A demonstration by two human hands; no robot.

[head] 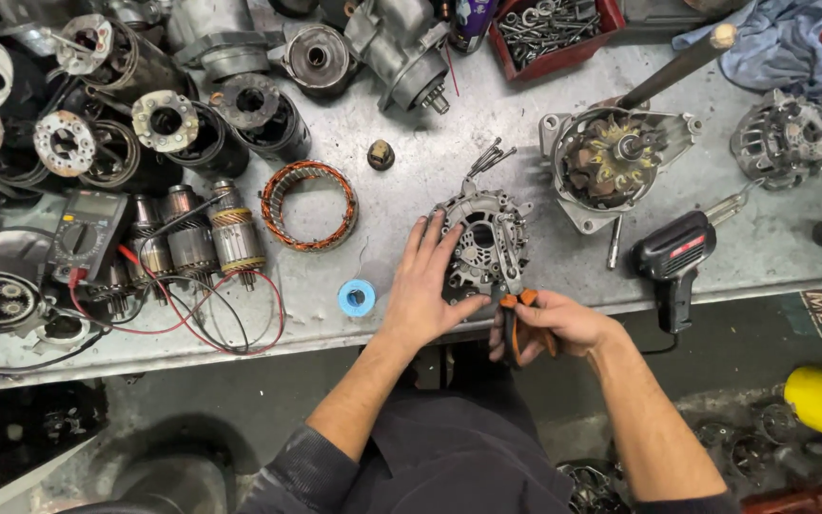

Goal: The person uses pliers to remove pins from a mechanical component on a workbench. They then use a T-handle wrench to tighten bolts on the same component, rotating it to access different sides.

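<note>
A grey cast-metal alternator end housing [483,235] lies on the metal workbench [411,190] near its front edge. My left hand [427,282] rests flat against the housing's left side, fingers spread, steadying it. My right hand [546,324] is closed around the orange-and-black handles of pliers [516,319], whose jaws reach up to the housing's lower right edge. A bunch of long bolts [489,158] lies just behind the housing.
A copper stator ring [308,205], blue tape spool [357,298], multimeter [88,233] with red and black leads, several rotors and motor housings at left. An open alternator [611,162], black soldering gun [675,259], red parts tray [552,29] and blue rag [792,48] at right.
</note>
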